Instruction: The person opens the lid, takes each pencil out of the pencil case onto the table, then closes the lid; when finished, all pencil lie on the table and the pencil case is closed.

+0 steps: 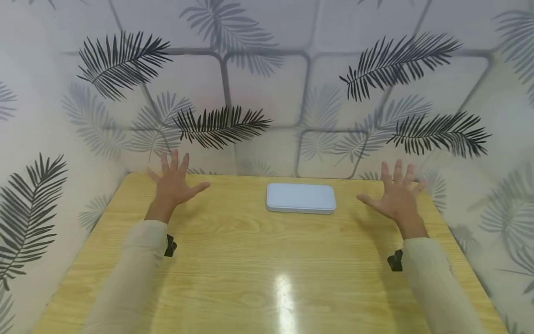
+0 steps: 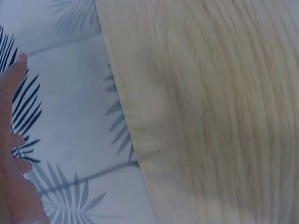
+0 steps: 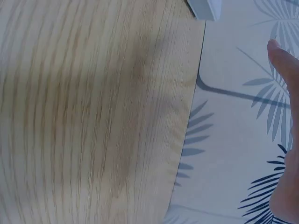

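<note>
A flat white rectangular box [image 1: 301, 197] with rounded corners lies near the far edge of the wooden table. To its left, my left hand [image 1: 172, 185] is held over the tabletop with fingers spread and nothing in it. My right hand [image 1: 396, 197] is on the box's other side, also spread wide and holding nothing. Neither hand touches the box. In the right wrist view, a corner of the white box [image 3: 205, 8] shows at the top, and the thumb [image 3: 282, 58] stretches along the right side. The left wrist view shows part of the left hand [image 2: 16, 186] at its left edge.
The wood-grain table [image 1: 233, 260] reaches back to a wall [image 1: 267, 153] covered with a leaf pattern. Leaf-patterned surfaces also flank both sides. Dark wrist mounts [image 1: 170, 246] sit by the beige sleeves. A bright reflection lies on the near tabletop.
</note>
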### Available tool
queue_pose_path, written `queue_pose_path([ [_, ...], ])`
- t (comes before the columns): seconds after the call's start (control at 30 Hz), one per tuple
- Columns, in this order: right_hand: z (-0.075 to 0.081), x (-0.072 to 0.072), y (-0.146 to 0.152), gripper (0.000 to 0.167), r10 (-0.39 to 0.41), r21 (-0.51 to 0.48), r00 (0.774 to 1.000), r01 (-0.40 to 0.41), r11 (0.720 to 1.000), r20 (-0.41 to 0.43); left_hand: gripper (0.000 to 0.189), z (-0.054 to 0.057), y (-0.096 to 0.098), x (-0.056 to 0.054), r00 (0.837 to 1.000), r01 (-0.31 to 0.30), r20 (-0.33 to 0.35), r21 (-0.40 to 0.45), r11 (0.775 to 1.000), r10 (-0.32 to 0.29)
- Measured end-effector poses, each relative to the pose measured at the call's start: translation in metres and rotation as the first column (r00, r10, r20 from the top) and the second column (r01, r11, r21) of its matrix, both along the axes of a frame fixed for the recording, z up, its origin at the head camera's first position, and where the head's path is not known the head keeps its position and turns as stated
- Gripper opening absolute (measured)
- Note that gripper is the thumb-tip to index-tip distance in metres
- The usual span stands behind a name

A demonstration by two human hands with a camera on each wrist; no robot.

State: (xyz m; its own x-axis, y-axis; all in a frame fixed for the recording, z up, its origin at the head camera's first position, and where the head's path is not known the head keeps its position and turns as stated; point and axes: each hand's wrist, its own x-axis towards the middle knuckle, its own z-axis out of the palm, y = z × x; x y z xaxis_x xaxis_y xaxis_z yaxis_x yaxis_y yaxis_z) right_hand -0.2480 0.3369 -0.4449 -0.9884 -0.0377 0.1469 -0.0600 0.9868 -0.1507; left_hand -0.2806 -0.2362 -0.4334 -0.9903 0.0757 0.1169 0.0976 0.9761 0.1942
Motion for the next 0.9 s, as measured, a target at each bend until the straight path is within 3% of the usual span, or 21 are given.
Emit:
queue_pose_path([
  [0.13,-0.003,-0.005,-0.010,0.113,0.039,-0.106,0.998,-0.034,0.994,0.047,0.107,-0.008,0.022,-0.007,0.998,0.048,0.036,0.048,0.998,-0.050],
  [0.2,-0.006,-0.007,-0.016,0.114,0.070,-0.204,0.993,-0.050,0.978,0.093,0.109,-0.014,0.034,-0.010,0.996,0.077,0.043,0.073,0.994,-0.080],
  [0.4,-0.016,-0.013,-0.035,0.124,0.141,-0.487,0.955,0.004,0.873,0.260,0.106,-0.025,0.073,-0.019,0.982,0.171,0.049,0.206,0.963,-0.184],
  [0.47,-0.020,-0.015,-0.039,0.124,0.146,-0.513,0.944,0.028,0.858,0.295,0.105,-0.028,0.086,-0.022,0.974,0.191,0.072,0.260,0.946,-0.217],
  [0.57,-0.024,-0.018,-0.043,0.125,0.152,-0.510,0.929,0.045,0.859,0.337,0.104,-0.032,0.105,-0.025,0.959,0.211,0.110,0.328,0.921,-0.259],
  [0.73,-0.032,-0.024,-0.050,0.122,0.206,-0.508,0.917,-0.005,0.861,0.340,0.105,-0.043,0.131,-0.027,0.932,0.229,0.174,0.394,0.890,-0.317],
  [0.9,-0.039,-0.024,-0.059,0.114,0.287,-0.578,0.895,-0.041,0.815,0.342,0.102,-0.051,0.148,-0.024,0.888,0.258,0.233,0.461,0.849,-0.397],
])
